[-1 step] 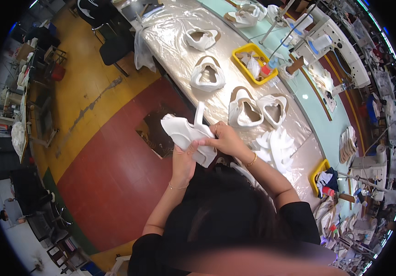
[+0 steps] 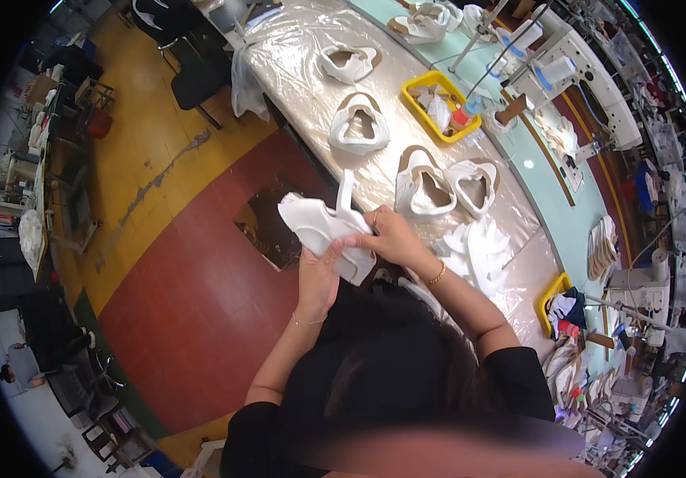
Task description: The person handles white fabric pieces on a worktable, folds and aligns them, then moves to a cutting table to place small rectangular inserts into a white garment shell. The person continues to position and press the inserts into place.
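Observation:
A white shoe upper (image 2: pixel 311 223) is held between my two hands, off the near edge of the table. My left hand (image 2: pixel 320 275) grips its lower side, with the thumb pressed on the white surface. From the right, my right hand (image 2: pixel 397 240) pinches the upper's edge, its thumb close to the left thumb. A narrow white strip (image 2: pixel 346 191) sticks up beside the right fingers; whether it is joined to the upper I cannot tell. The fingers behind the upper are hidden.
On the plastic-covered table (image 2: pixel 295 68) lie several white shoe uppers (image 2: pixel 360 127) and a pile of white foam-like pieces (image 2: pixel 476 255). Yellow baskets (image 2: pixel 410 89) hold small parts. Sewing machines (image 2: pixel 590 88) line the right. A black chair (image 2: pixel 199 84) stands at the far left.

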A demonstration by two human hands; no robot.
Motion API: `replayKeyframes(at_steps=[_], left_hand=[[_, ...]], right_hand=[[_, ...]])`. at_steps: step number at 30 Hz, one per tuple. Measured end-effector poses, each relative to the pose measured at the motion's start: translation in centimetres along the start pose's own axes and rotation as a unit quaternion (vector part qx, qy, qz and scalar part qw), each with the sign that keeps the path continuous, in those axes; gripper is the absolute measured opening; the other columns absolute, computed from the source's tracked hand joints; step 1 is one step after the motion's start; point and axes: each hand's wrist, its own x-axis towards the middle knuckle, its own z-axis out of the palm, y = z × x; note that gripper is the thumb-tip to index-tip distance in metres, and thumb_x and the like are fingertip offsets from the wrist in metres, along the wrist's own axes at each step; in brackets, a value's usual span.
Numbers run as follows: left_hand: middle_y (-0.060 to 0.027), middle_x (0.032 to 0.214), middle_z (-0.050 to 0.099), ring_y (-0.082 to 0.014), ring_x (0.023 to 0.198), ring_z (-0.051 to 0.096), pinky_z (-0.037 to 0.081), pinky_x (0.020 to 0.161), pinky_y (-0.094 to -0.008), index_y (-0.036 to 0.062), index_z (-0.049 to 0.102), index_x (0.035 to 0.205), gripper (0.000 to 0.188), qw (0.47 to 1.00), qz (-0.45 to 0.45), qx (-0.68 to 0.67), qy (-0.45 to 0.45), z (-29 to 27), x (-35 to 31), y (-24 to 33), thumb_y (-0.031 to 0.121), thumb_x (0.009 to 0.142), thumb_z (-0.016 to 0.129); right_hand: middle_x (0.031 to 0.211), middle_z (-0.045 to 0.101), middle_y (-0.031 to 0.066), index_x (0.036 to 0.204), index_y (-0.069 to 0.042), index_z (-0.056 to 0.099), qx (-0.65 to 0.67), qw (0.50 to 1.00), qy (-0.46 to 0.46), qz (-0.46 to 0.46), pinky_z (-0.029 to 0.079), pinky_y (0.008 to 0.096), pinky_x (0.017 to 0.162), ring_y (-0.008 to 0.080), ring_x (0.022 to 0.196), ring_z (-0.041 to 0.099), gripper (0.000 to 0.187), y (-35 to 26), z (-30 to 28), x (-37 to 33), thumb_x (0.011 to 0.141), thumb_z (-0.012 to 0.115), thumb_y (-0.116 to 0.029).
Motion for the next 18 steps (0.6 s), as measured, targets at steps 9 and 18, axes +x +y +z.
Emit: replayKeyframes(at_steps=[9,18], left_hand=[[-0.0104,0.140,0.045,-0.0193,0.130,0.044,0.034,0.111,-0.0368,0.0038,0.027,0.147,0.057,0.995,-0.011,0.101,-0.017,-0.4,0.1,-1.3,0.022,0.102,0.056],[-0.0205,0.128,0.060,-0.0257,0.120,0.056,0.043,0.101,-0.0362,-0.0026,0.057,0.129,0.056,0.767,-0.270,0.538,-0.223,-7.7,-1.8,3.9,0.039,0.093,0.066]], right_hand=[[0.065,0.061,0.0151,0.070,0.001,0.061,-0.023,0.997,-0.075,0.001,0.047,0.0342,0.057,0.0214,0.054,0.057,0.048,2.3,-0.9,0.6,0.083,0.076,-0.042],[0.106,0.048,0.0088,0.110,-0.011,0.075,-0.217,0.967,-0.090,-0.101,0.043,0.0375,0.089,0.0289,0.096,0.048,0.049,-0.2,-4.7,0.2,0.071,0.082,-0.039]])
